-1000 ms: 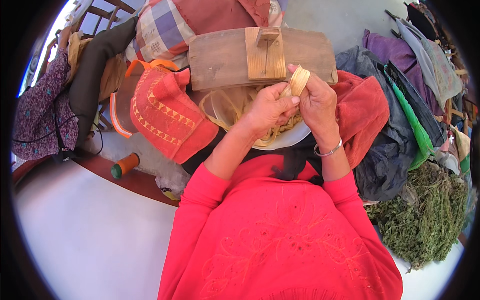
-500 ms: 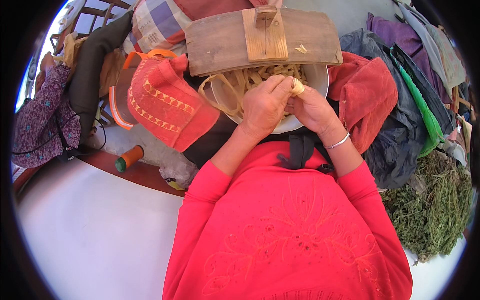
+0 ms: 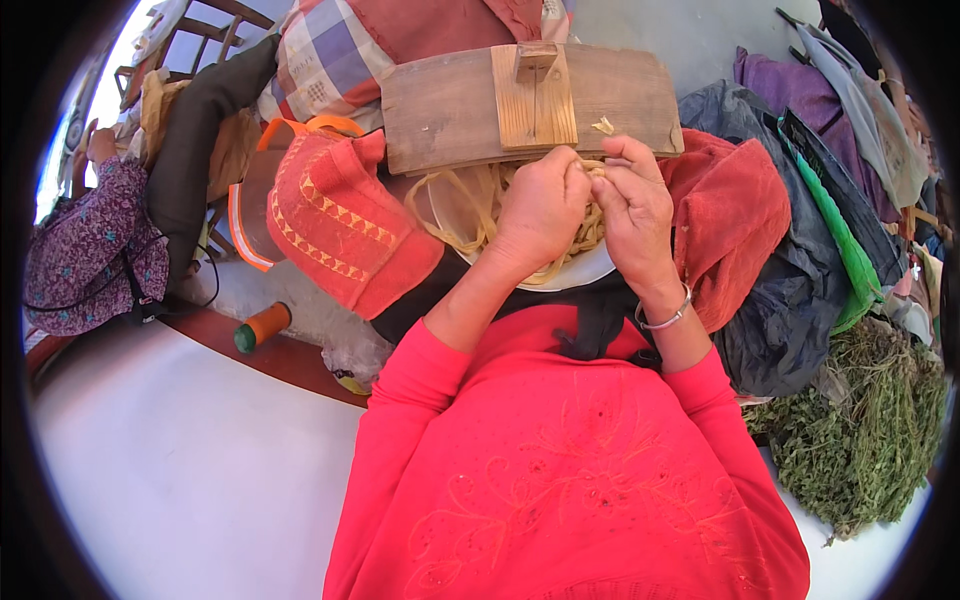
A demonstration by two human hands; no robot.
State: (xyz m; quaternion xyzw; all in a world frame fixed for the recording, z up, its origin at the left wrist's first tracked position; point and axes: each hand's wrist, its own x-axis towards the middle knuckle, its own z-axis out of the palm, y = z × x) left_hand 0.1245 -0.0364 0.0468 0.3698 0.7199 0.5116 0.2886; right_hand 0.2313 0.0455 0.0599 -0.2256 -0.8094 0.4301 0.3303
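Over a white basin (image 3: 572,278) of pale, flat fibre strips (image 3: 462,205), my two hands are close together. My left hand (image 3: 543,208) is closed in a fist-like pinch on a strip. My right hand (image 3: 638,215), wearing a silver bangle, has bent fingers around the same strip, with the index finger raised. Between the hands only a short bit of the strip shows; the rest is hidden by the fingers. Just beyond them, across the basin's far side, rests a curved wooden board (image 3: 440,108) with a small block fixed on top.
Red cloths (image 3: 335,225) flank the basin. To the left lie an orange-and-green spool (image 3: 263,327) and a clear plastic bag. On the right are dark plastic bags (image 3: 775,320) and a heap of dried green plants (image 3: 850,435). At far left, another person's patterned sleeve (image 3: 95,240) shows.
The coiled strip seen at my right fingertips is now mostly hidden. My right hand has turned, its fingers more spread and raised. The board and basin sit slightly lower in view.
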